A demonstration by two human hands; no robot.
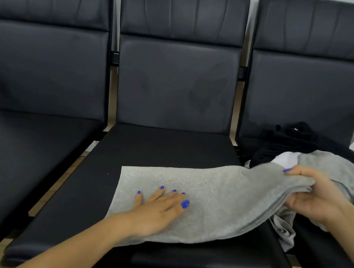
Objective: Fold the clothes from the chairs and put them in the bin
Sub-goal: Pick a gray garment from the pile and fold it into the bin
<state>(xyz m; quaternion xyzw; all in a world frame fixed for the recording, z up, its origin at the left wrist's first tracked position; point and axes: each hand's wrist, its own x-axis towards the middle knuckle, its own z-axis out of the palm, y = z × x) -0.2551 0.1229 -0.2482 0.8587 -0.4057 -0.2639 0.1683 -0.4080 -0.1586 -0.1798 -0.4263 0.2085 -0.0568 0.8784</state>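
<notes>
Grey knit garment spread on the middle seat

A soft, heathered grey garment [219, 196] lies across the smooth black leather seat of the middle chair [175, 78]. The left hand [158, 211] rests flat on it, fingers straight and spread. The right hand [319, 194] pinches its bunched, layered right edge. On the right chair [305, 82], crumpled black, white and grey clothes [302, 146] lie heaped.

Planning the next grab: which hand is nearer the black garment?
Right. The right hand grips the grey cloth just below the black garment; the left hand presses flat on the middle seat, farther away.
</notes>
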